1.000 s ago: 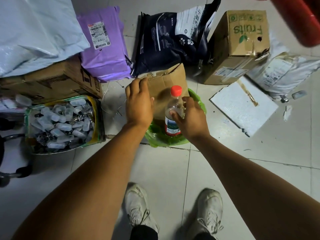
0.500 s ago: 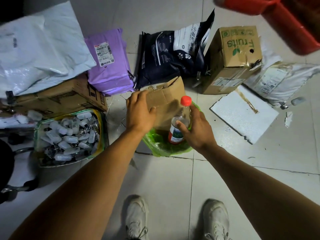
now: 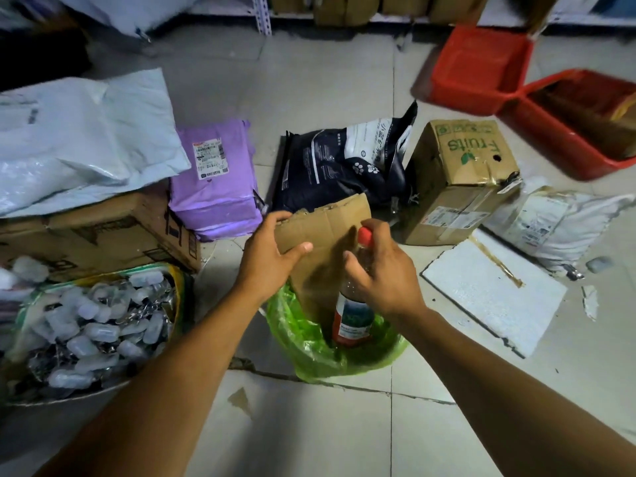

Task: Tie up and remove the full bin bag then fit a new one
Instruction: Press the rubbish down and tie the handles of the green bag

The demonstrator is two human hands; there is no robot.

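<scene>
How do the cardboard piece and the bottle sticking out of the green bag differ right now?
The cardboard piece is flat, brown and torn-edged; the bottle is round, clear, with a red cap. The left hand grips the cardboard's edge; the right hand grips the bottle's neck. The cardboard stands taller. Both stand upright in the green bin bag.

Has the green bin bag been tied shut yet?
No, the green bin bag gapes open, with the cardboard piece and bottle sticking out.
</scene>
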